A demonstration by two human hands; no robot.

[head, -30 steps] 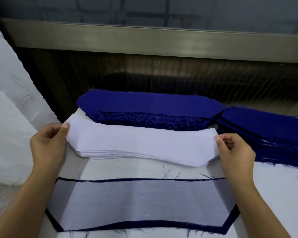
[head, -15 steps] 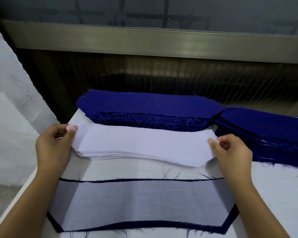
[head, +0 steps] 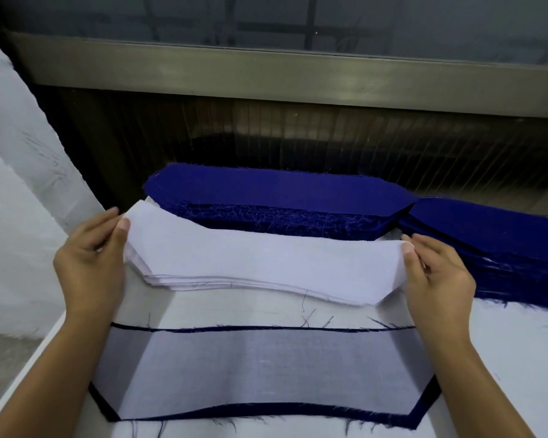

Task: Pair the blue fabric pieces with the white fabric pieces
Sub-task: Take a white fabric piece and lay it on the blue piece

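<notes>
**A:** Head view: what do you have?

**B:** My left hand pinches the left end of the top white piece, thumb on top. My right hand pinches the right end, so each grip is closed on that one ply. The white stack lies on the bench, between the blue stack behind and the finished pair nearest me.

**A:** How do I do it well?

**B:** I'd lift both ends together and keep the ply taut, so a second one doesn't cling. Then I'd probably lay it with an even blue border showing.
</notes>
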